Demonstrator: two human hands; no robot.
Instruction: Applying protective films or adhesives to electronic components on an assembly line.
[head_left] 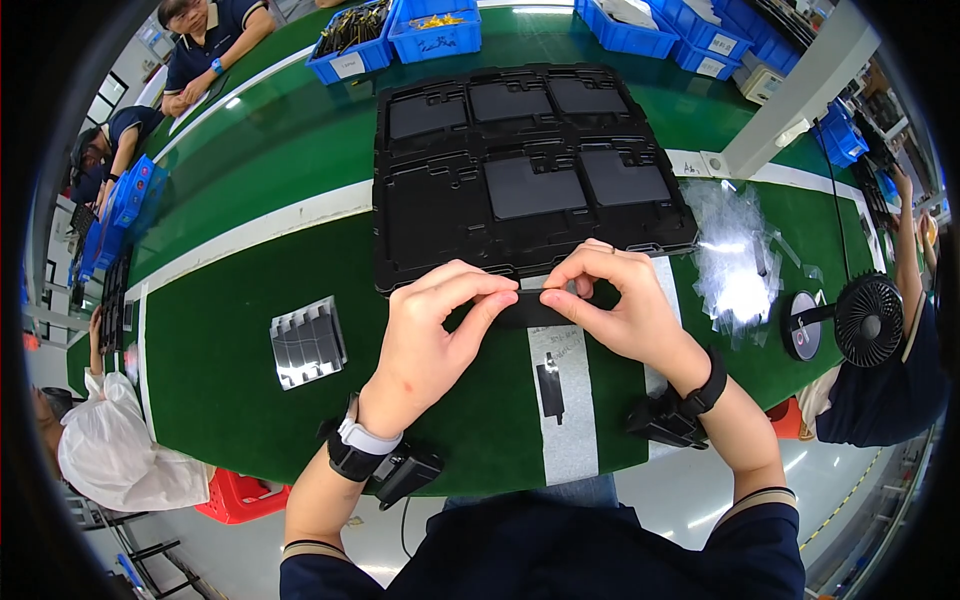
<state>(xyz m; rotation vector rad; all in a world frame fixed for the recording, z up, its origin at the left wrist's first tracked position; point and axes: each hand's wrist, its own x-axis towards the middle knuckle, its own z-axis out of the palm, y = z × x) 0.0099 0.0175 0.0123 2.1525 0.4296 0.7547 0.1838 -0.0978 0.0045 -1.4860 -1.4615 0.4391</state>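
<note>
My left hand [430, 325] and my right hand [625, 305] meet at the middle of the green table. Thumb and forefinger of each pinch an end of a thin dark rectangular piece [528, 312], held level between them. Just beyond lies a black plastic tray [430, 235] with several pockets. Dark flat panels [535, 185] sit in most pockets; the front left one shows bare plastic. Nearer me, a small black cut-out piece [551, 390] rests on a pale strip [570, 450] of the table. Left of my hands lies a sheet of black adhesive strips [307, 343].
A pile of clear films [735, 260] lies right of the tray, beside a small black fan [868, 318]. Blue bins [435, 35] line the far side, and a grey post [800, 90] rises at right. Other people [205, 50] sit around the tables.
</note>
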